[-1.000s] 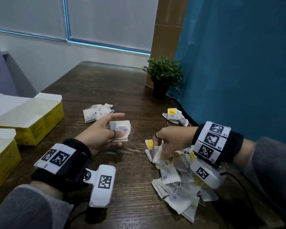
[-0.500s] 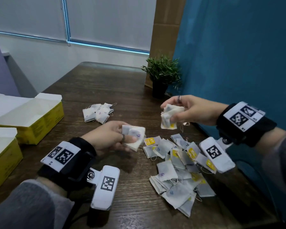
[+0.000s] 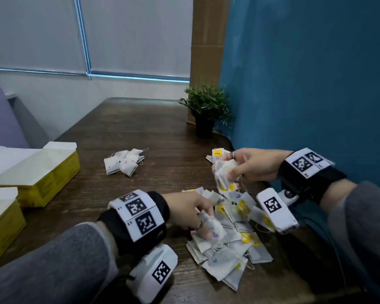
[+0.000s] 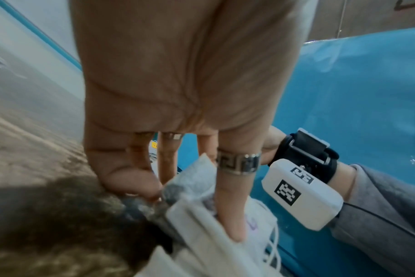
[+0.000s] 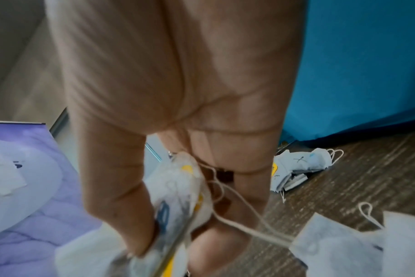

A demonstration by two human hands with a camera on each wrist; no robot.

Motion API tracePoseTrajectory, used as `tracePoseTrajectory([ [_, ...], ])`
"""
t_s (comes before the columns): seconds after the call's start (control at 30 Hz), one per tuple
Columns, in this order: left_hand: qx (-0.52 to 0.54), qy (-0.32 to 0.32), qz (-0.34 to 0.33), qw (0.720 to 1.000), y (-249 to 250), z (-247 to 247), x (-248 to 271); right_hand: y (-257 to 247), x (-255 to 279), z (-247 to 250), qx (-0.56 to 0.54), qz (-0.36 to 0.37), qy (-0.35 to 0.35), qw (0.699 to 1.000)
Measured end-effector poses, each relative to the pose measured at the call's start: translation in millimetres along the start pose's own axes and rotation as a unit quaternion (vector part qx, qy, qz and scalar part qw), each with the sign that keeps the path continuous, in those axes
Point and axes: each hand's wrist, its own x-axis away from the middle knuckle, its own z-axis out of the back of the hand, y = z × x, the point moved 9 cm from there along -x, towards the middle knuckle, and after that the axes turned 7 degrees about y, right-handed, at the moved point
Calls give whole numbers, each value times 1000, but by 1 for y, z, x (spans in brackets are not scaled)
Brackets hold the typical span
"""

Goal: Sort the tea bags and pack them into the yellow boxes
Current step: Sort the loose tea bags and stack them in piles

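Two yellow boxes stand open at the left of the bench: the farther box with its white flaps spread, and the nearer box, cut by the left edge of the head view. The tea bags lie in three groups. A small sorted pile sits at mid-bench, well apart from the boxes; a second small pile, one bag topped with a yellow tag, lies far right, just behind the right hand; the big loose heap spreads near and right — too many and too overlapped to count.

The left hand is down on the heap, fingers curled, thumb and fingers pinching a few white bags; how many cannot be told. The right hand hangs above the far edge of the heap, fingers closed around a crumpled bunch of bags with yellow tags, strings trailing below it in the right wrist view.

Each wrist carries a black band with square printed markers and a white camera block; the right block covers part of the heap's right side. A small potted plant stands at the far right of the bench, clear of all the piles.

The bench is dark grained wood. A blue wall runs along its right side, a brown column stands behind the plant, and drawn pale blinds fill the far wall.
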Motion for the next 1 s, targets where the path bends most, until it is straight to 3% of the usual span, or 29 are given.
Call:
tracePoseTrajectory([
  [0.2,-7,57,-43,997,2,19,4,13,-16,-19,139,-45,-8,989],
  [0.33,65,141,-57,986,-4,55,18,16,-28,-21,351,-74,3,933],
  [0.5,178,230,-36,956,-29,99,35,12,-35,-37,491,-35,-31,870],
  [0.63,290,257,-6,922,-51,116,44,1,-36,-32,521,-12,2,853],
  [0.73,321,271,2,907,-62,127,50,-4,-30,-23,498,-28,-5,867],
  [0.87,379,314,14,870,-71,144,60,-24,-24,-3,349,11,10,937],
  [0.93,389,336,23,858,-79,159,60,-37,-26,17,231,45,57,970],
  [1.0,383,362,38,849,-91,176,57,-41,-34,44,111,59,128,984],
])
